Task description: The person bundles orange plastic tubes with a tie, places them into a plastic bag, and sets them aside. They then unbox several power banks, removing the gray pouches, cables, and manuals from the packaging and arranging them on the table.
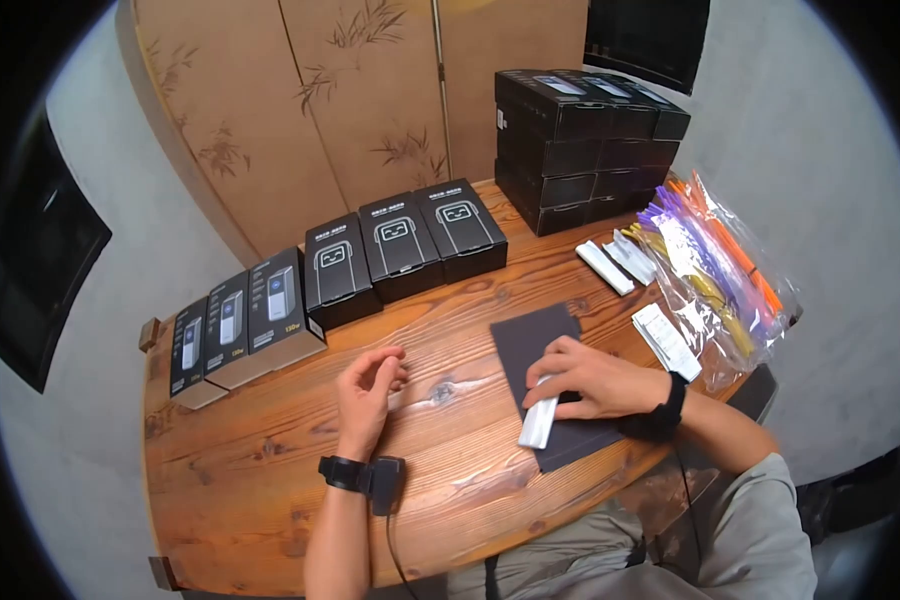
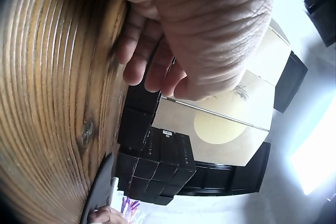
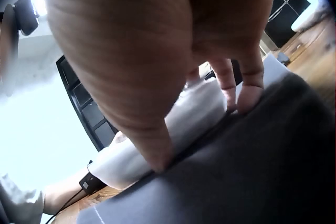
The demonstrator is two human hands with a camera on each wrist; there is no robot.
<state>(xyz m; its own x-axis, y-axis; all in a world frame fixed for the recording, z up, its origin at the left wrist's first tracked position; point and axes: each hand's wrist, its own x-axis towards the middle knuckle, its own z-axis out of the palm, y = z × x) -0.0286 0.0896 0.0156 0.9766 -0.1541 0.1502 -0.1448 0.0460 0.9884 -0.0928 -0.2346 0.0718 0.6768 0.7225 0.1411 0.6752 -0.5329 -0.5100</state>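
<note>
Wooden table (image 1: 240, 475), black boxes (image 1: 400, 240) beyond; right grip (image 1: 598, 380) pinching white packet (image 1: 538, 426), left grip (image 1: 366, 396) relaxed.

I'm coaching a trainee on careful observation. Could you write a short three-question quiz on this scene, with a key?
1. True or false: the left hand holds nothing.
2. Fill in the number: in the head view, ___ black boxes show a smiling face.
3. What does the right hand hold? A, a loose orange stick; B, a white strip; C, a roll of tape.

Key: 1. True. 2. Three. 3. B.
</note>
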